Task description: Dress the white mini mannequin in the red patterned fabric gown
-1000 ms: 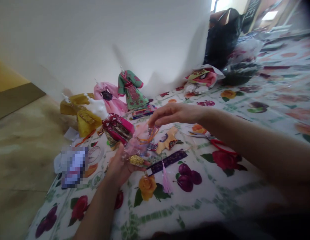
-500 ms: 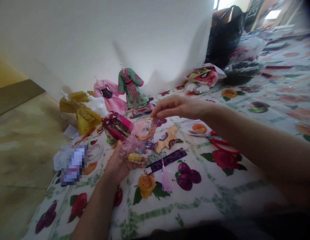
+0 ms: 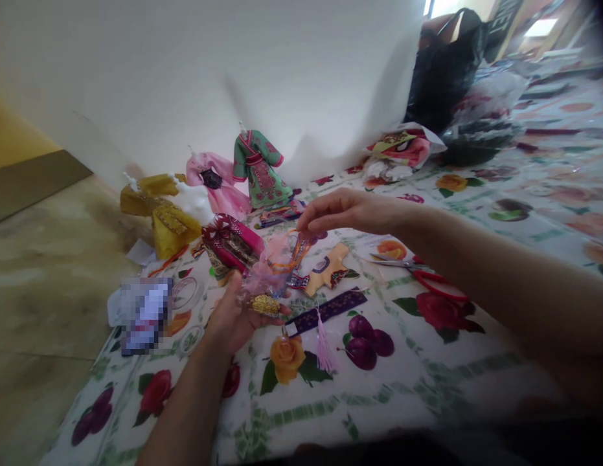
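My left hand (image 3: pixel 236 317) is palm up at the middle, holding a bunch of pink sheer material (image 3: pixel 269 262) with a gold ornament (image 3: pixel 265 304) on the palm. Above it, my right hand (image 3: pixel 330 210) pinches an orange cord (image 3: pixel 286 262) that hangs down to the pink material. Just right of the bunch lies a small beige garment-shaped piece (image 3: pixel 329 268) with a patterned neckline. A dark purple strip (image 3: pixel 326 312) with a pink tassel (image 3: pixel 324 343) rests nearer to me. The magenta doll dress (image 3: pixel 233 243) lies beyond my left hand.
Green (image 3: pixel 258 169), pink (image 3: pixel 216 181) and yellow (image 3: pixel 172 226) doll dresses stand by the white wall. Red-handled scissors (image 3: pixel 440 285) lie under my right forearm. Tape rolls (image 3: pixel 186 292) are at left, a black bag (image 3: pixel 444 77) at back right.
The orange cord, a wide loop before, is now drawn up narrower toward my right fingertips. The view has shifted slightly; both hands keep nearly the same places.
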Motion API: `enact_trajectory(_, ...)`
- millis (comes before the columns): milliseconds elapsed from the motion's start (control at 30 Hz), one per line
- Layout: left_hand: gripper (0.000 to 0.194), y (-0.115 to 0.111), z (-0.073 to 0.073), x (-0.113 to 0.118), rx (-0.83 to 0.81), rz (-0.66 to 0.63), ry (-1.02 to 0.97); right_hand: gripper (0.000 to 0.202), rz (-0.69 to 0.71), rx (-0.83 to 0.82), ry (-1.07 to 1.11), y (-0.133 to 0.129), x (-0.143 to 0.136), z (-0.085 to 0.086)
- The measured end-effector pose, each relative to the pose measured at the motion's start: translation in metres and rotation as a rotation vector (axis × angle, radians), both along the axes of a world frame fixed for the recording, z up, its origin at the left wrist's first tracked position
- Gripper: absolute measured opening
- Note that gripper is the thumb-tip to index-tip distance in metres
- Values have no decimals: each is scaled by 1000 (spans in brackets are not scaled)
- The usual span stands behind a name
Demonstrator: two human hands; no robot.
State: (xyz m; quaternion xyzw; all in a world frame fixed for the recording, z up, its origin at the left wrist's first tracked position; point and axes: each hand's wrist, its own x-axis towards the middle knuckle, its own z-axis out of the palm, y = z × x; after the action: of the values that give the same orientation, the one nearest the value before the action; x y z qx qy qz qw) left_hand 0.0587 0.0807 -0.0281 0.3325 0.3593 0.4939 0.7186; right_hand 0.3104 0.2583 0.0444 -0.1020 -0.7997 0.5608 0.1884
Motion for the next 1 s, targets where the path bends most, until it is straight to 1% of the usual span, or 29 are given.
enact_trajectory(233,62,0,1,1,-2,-10,0,26,-4,9,-5,0,1,1)
enact_trajectory(467,62,0,-1,-2,-7,-1,13,27,-22,22,-30,-1,1,1)
enact_trajectory(700,63,-1,0,-1,-8,-5,17,29,-15,29,-44,0,0,0)
enact_trajectory(867,60,-1,0,-1,-9,-6,0,30,-11,8,-50,0,-1,-1)
enact_trajectory(1000,63,-1,-1,-2,-11,-9,21,30,-1,23,-63,0,-2,-2)
